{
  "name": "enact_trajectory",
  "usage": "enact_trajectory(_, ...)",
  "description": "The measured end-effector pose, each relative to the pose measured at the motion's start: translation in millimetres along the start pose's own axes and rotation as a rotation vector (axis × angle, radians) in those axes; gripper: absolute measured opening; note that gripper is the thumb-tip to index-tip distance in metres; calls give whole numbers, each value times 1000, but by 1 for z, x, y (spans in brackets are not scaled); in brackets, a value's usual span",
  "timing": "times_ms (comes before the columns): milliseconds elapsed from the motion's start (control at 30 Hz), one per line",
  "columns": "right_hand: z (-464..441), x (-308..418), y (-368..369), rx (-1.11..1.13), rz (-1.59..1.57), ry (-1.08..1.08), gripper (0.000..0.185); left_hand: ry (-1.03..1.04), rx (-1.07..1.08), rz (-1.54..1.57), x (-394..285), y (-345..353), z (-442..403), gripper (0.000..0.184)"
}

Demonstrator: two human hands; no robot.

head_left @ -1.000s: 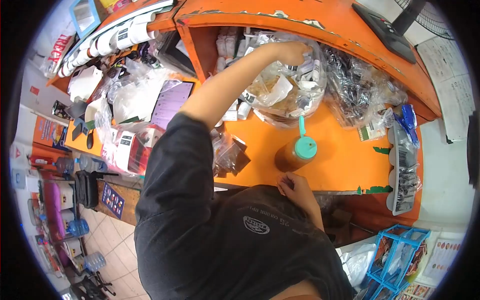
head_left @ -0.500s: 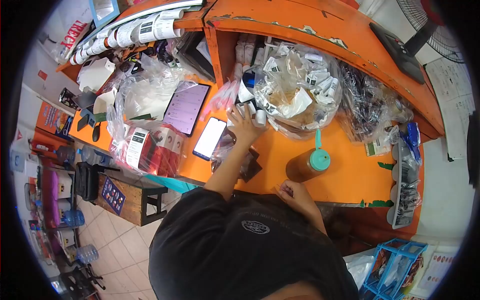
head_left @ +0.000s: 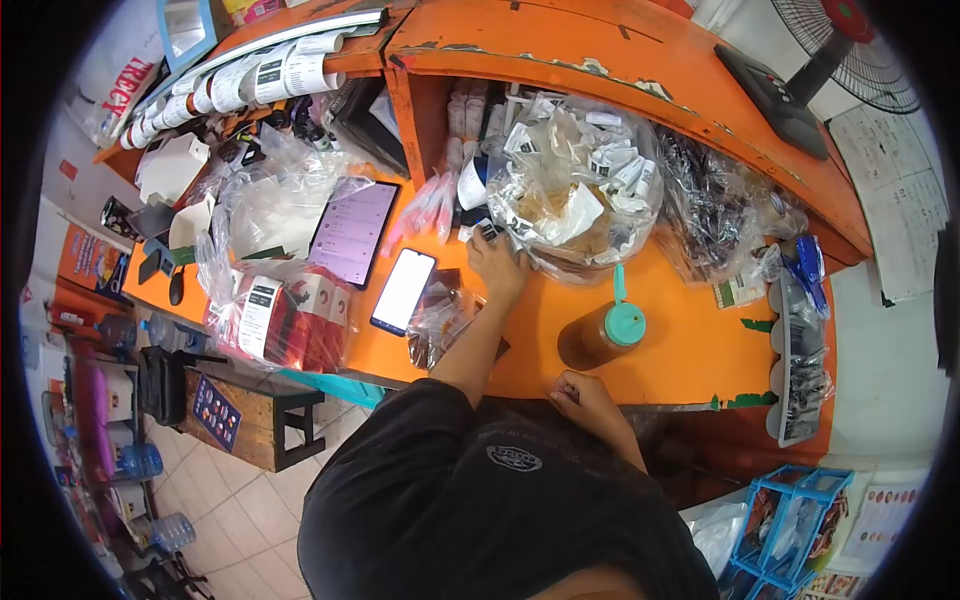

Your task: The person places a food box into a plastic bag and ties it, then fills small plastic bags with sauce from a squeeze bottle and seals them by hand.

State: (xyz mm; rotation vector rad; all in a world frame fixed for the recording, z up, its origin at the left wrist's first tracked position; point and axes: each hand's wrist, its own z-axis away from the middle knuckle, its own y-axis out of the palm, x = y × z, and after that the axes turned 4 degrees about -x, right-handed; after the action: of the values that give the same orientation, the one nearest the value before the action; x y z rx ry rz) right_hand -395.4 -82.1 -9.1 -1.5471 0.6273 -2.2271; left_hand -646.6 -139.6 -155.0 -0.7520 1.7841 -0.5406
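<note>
My left hand (head_left: pixel 497 268) reaches over the orange counter (head_left: pixel 690 345), fingers curled down at a small dark-and-white item (head_left: pixel 487 230) beside the big clear plastic bag (head_left: pixel 570 215). Its fingers cover most of that item, so what it is cannot be made out. At the counter's front edge rests my right hand (head_left: pixel 592 402), its fingers folded in and no object visible in them. Just beyond it stands a brown bottle (head_left: pixel 585 342) with a turquoise lid (head_left: pixel 625 324). Left of my left forearm lie a phone (head_left: pixel 403 291) with a lit white screen and a crumpled clear packet (head_left: pixel 437 318).
A tablet (head_left: pixel 352 232) lies behind the phone. Bagged red boxes (head_left: pixel 285 318) sit at the left. Pink plastic (head_left: pixel 428 210) and a bag of dark items (head_left: pixel 705 200) lie below the orange shelf (head_left: pixel 600 45). A grey tray (head_left: pixel 795 370) stands at the right end.
My left hand has drawn in its spread fingers over the white rolls and shifted slightly right relative to the phone. My right hand stays at the edge. The whole view has shifted a little.
</note>
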Motion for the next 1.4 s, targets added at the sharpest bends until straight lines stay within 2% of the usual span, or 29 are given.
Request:
enact_trajectory(67,2,-3,1,-33,-39,-43,20,9,96,-68,-8,-10,-4,55)
enact_trajectory(100,2,-5,3,-48,-60,-67,23,87,24,-143,-6,-9,-4,43)
enact_trajectory(200,2,-11,4,-15,-75,-43,22,182,142,-65,8,-11,-12,33)
enact_trajectory(300,1,-13,1,15,-19,-44,20,269,-37,34,49,17,-22,25)
enact_trajectory(400,5,-4,-7,-11,4,-32,19,158,-129,131,76,8,-28,16)
enact_trajectory(500,9,-6,-7,-54,-105,3,20,-377,-169,547,35,-56,-25,13)
enact_trajectory(600,9,-17,-9,-88,-51,-79,22,-183,-372,900,35,-66,-44,15)
enact_trajectory(700,13,-10,-17,-87,-46,3,22,-86,-343,852,-34,-132,-84,18)
enact_trajectory(733,13,-12,-17,-90,-59,-7,21,113,-392,697,-51,-144,-103,15)
enact_trajectory(767,12,-17,-16,-93,-69,-18,20,91,-232,996,-93,-164,-113,14)
enact_trajectory(800,11,-21,-15,-97,-79,-30,20,57,-83,939,-110,-165,-129,15)
enact_trajectory(833,10,-25,-13,-116,-64,-66,19,-14,155,1031,-126,-155,-147,17)
enact_trajectory(867,9,-30,-12,-133,-49,-101,18,-7,239,1109,-145,-137,-157,23)
enact_trajectory(933,9,-35,-11,-130,-45,-113,17,-86,665,1180,-161,-64,-191,30)
enact_trajectory(967,10,-38,-12,-112,-55,-87,17,-86,672,807,-182,-53,-186,42)
enact_trajectory(1033,10,-41,-16,-108,-60,-56,17,300,652,411,-175,37,-186,54)
enact_trajectory(1100,12,-43,-18,-121,-49,-40,17,432,827,-36,-179,64,-164,53)
enact_trajectory(1133,13,-46,-19,-150,-65,-34,16,697,803,-226,-172,102,-160,49)
enact_trajectory(1200,12,-51,-14,-185,-104,-30,13,951,753,-437,-170,137,-154,43)
enact_trajectory(1367,28,-25,-24,-203,-125,-18,15,994,679,-517,-183,134,-150,36)
enact_trajectory(1400,30,-23,-23,-208,-144,-23,14,796,643,-433,-196,103,-140,29)
